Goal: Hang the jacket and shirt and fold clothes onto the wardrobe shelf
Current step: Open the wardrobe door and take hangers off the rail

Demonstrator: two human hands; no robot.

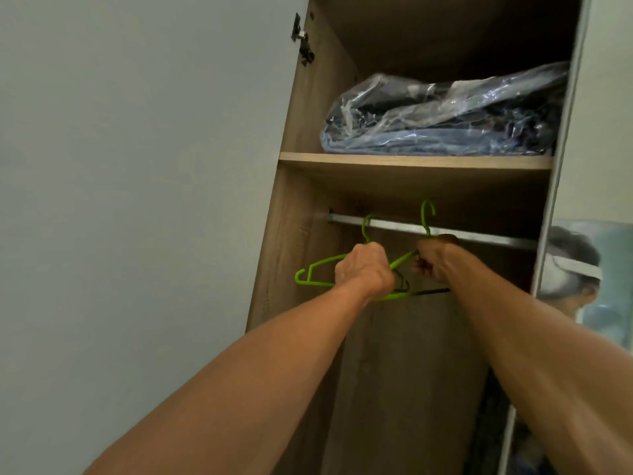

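Left hand (364, 269), right hand (435, 257) grip thin green plastic hangers (317, 269).

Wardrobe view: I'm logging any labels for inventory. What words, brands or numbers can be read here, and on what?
None: no readable text shows anywhere.
Plastic-wrapped clothes bundle: no visible label.
Green hangers: no markings seen.
Door hinge: too small to show any stamp.
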